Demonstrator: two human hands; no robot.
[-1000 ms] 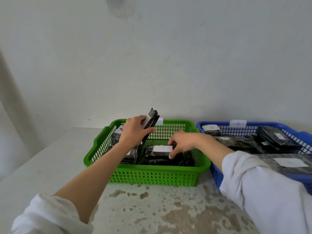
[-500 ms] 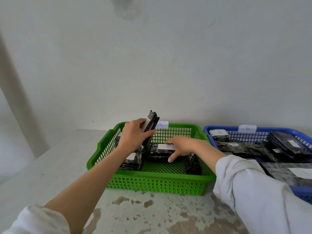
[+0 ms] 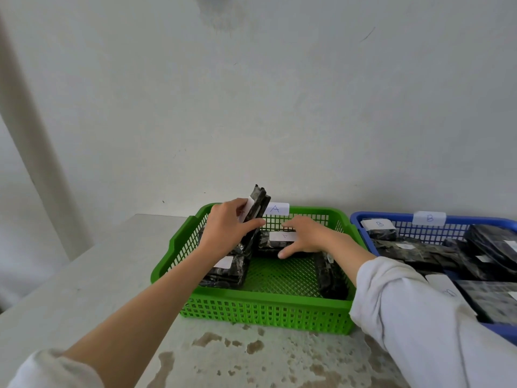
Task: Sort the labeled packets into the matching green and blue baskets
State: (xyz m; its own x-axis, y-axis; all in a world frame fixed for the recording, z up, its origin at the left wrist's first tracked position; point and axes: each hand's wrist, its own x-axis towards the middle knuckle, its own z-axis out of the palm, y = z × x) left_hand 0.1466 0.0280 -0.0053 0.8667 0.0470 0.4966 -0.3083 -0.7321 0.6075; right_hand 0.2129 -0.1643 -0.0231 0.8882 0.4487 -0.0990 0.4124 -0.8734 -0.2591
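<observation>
A green basket [image 3: 265, 312] with a white "A" label [image 3: 276, 209] on its far rim stands in front of me. My left hand [image 3: 228, 229] grips two upright black packets [image 3: 258, 204] at the basket's back left. My right hand [image 3: 303, 236] lies over a flat labeled black packet [image 3: 275, 240] at the back of the basket, thumb at its near edge and fingers over its far side. Another labeled packet [image 3: 228, 271] lies flat at the left, and one [image 3: 330, 278] stands on edge along the right wall. The blue basket [image 3: 361, 219] marked "B" [image 3: 429, 218] holds several black packets.
Both baskets sit side by side on a pale stained tabletop [image 3: 84, 275] against a white wall. A pale post [image 3: 36, 130] rises at the far left. The green basket's mesh floor [image 3: 282, 275] shows bare in the middle.
My right hand has pushed the flat packet toward the basket's back wall, baring the mesh floor. My left hand keeps the upright packets in the same spot. My head came closer.
</observation>
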